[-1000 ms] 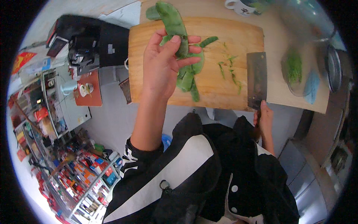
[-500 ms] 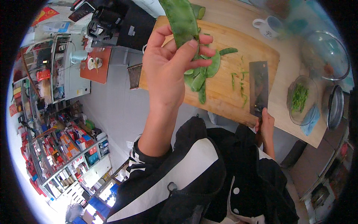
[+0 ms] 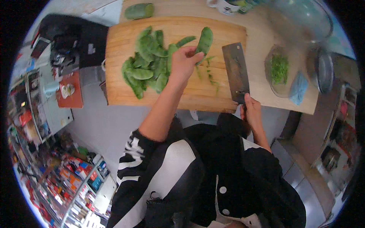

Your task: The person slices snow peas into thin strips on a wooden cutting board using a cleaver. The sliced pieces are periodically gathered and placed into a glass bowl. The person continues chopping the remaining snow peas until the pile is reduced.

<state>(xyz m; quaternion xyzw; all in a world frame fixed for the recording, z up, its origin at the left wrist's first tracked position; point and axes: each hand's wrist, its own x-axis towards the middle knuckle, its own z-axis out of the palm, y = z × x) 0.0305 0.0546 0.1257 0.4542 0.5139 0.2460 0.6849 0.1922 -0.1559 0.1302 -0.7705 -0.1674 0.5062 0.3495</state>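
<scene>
Between the thumb and fingers of my left hand [image 3: 184, 62] a flat green bean pod [image 3: 205, 40] is pinched, held up over the wooden cutting board [image 3: 171, 100]. Left of that hand lies a heap of broad green pods [image 3: 142, 72]. My right hand [image 3: 252, 111] grips a cleaver [image 3: 236, 70] by its handle at the board's right edge; the wide blade points away from me. Thin green shreds [image 3: 210, 74] are scattered on the board between the held pod and the blade.
At the right stand a glass dish [image 3: 270, 81] with green shreds, a blue cloth [image 3: 299, 88], a dark round pan [image 3: 323, 70] and a large clear bowl or lid [image 3: 300, 22]. A green cylindrical vegetable [image 3: 139, 11] and a white mug [image 3: 228, 7] sit beyond the board.
My left hand has brought the pod down from close to the camera to just above the board, nearer the cleaver. The whole view has shifted; my right hand still grips the cleaver.
</scene>
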